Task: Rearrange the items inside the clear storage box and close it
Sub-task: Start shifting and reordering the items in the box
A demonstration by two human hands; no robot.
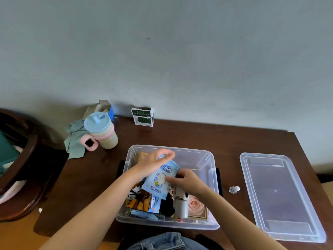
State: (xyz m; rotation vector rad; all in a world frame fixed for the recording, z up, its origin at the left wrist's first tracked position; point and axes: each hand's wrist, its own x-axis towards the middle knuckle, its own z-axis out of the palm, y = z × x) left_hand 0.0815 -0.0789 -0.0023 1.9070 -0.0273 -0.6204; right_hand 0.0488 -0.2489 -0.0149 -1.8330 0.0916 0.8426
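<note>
Head: wipes pack [160, 179] pinched between both hands' fingers [170, 179].

A dark brown wooden table [180, 134] carries a clear plastic storage box [207, 159] near its front edge. Beside it to the right lies the flat clear plastic lid [281, 197], with a small crumpled white scrap [234, 189] between them. At the back stand a green-and-white carton [142, 116], a lidded pale-blue-and-pink handled cup [101, 130] and a crumpled grey-green cloth [75, 139].

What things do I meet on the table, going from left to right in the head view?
green cloth → lidded cup → green-and-white carton → clear storage box, where both hands hold a wet wipes pack → small crumpled white scrap → box lid
</note>
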